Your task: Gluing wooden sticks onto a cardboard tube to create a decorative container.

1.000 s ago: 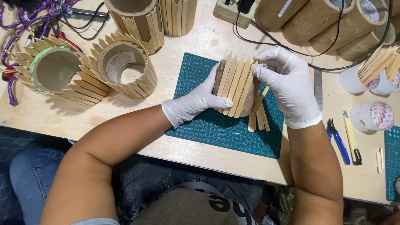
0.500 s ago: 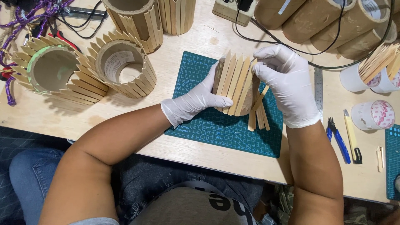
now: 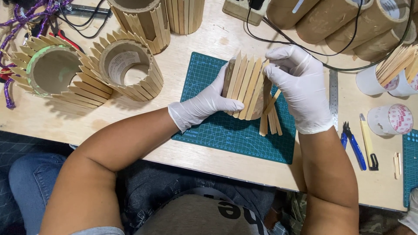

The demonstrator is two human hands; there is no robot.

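Bright, even overhead light fell on the surface [image 3: 209,143]; shadows were soft, focus sharp, edges slightly bowed.

Your left hand [image 3: 204,106] and right hand [image 3: 300,87]: white gloves. Stick-clad tube [image 3: 244,87] you hold: pale tan wooden slats, brown cardboard beneath. Loose sticks [image 3: 271,119]: same pale tan. Cutting mat [image 3: 235,135]: dark teal, fine white grid with diagonal lines. Workbench [image 3: 196,148]: light plywood, faint blotches. Finished stick-clad tube [image 3: 128,65]: tan slats, brown inside with a white label. Second one [image 3: 52,72]: green rim. Pliers [image 3: 353,146]: blue handles. Utility knife [image 3: 367,139]: yellow, black tip. Cord [image 3: 17,17]: purple. Your jeans [image 3: 26,182]: blue denim.
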